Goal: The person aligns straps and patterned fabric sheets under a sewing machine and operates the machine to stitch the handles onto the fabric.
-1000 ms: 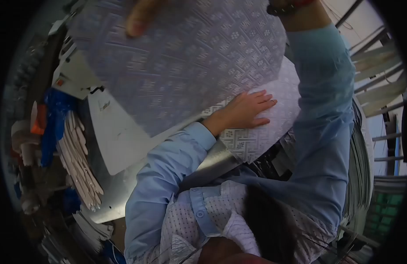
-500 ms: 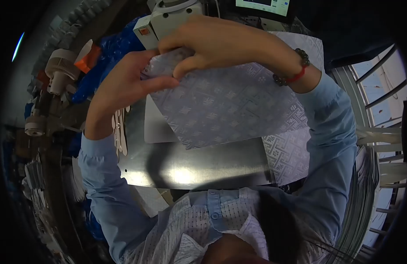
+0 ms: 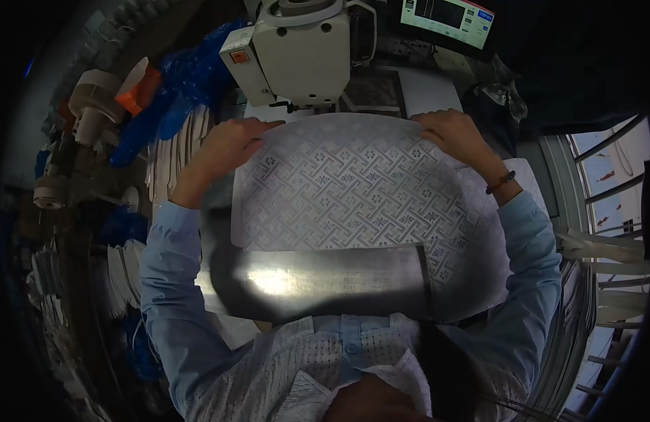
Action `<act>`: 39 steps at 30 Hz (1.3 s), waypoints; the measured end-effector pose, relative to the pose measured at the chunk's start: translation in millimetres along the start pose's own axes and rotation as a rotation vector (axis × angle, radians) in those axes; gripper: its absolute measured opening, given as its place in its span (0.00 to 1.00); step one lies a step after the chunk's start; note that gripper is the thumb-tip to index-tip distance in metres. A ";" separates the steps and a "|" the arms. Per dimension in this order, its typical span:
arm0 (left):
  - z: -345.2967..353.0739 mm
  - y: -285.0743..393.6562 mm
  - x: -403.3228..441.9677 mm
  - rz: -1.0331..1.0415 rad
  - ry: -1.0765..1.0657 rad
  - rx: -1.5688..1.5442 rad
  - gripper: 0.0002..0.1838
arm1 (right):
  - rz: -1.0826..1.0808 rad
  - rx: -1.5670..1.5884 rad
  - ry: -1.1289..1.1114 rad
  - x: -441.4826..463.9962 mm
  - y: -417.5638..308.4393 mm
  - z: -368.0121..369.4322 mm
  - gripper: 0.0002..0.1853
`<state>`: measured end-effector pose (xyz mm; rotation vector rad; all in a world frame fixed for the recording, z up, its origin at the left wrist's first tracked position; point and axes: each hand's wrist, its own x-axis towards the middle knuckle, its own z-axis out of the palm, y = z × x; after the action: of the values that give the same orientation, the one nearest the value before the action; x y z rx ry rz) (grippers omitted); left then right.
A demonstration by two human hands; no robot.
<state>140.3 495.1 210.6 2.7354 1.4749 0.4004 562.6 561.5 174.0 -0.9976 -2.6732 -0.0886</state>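
Observation:
A pale grey sheet with a raised lattice and flower pattern (image 3: 339, 186) spreads in front of me, fabric or paper, I cannot tell which. My left hand (image 3: 230, 148) pinches its far left corner between thumb and fingers. At the far right corner, my right hand (image 3: 455, 137) has its fingers curled over the edge; its thumb is hidden. Beneath the patterned sheet, a plain pale board edge (image 3: 237, 218) shows at the left. More patterned material (image 3: 472, 246) lies to the right, under the held sheet. The near part of the shiny metal table (image 3: 332, 278) is bare.
A sewing-type machine head (image 3: 304, 63) stands just beyond the sheet. Behind it at right is a lit screen (image 3: 448, 21). To the left are a blue plastic bag (image 3: 191, 77), a small fan (image 3: 96, 102) and stacked pale strips (image 3: 177, 155). Window bars (image 3: 613, 141) line the right.
My hands were together at the far left, gathering the sheet's corner. Now they are wide apart, the right hand moved to the right, and the sheet is spread flatter and squarer.

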 end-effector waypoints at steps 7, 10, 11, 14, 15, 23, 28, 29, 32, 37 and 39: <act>46.8 -20.7 -0.3 0.159 0.148 0.251 0.31 | -0.076 -0.116 0.083 -25.3 3.3 23.4 0.21; 68.8 -35.8 -1.1 0.230 0.135 0.303 0.34 | -0.121 -0.194 0.122 -43.6 12.0 43.4 0.25; 73.7 -40.3 1.1 0.245 0.143 0.274 0.34 | -0.108 -0.190 0.114 -49.1 15.7 46.8 0.26; 80.5 -53.0 7.4 0.246 0.107 0.222 0.36 | -0.096 -0.164 0.088 -48.7 21.7 49.5 0.28; 80.9 -57.0 10.6 0.245 0.082 0.211 0.37 | -0.095 -0.161 0.083 -47.5 23.2 49.6 0.29; 87.4 -77.6 10.5 -0.065 -0.053 -0.004 0.23 | 0.011 -0.270 0.041 -52.3 28.5 59.3 0.30; 85.7 -74.2 8.8 -0.284 -0.089 -0.063 0.20 | 0.162 -0.378 0.171 -42.7 37.2 62.1 0.28; 86.2 -75.3 8.2 -0.260 -0.089 -0.070 0.20 | 0.238 -0.405 0.137 -34.7 41.6 64.0 0.24; 88.0 -79.0 5.7 -0.204 -0.078 -0.089 0.20 | 0.379 -0.444 0.062 -9.1 50.5 55.0 0.16; 90.5 -85.1 0.4 -0.145 -0.064 -0.115 0.20 | 0.508 -0.415 -0.031 29.9 81.7 37.4 0.10; 91.8 -87.6 -2.2 -0.129 -0.072 -0.131 0.21 | 0.586 -0.445 0.004 27.9 87.0 43.9 0.08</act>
<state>88.1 552.4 110.2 2.5110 1.5381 0.3765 588.3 652.1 136.3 -1.8641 -2.2851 -0.5722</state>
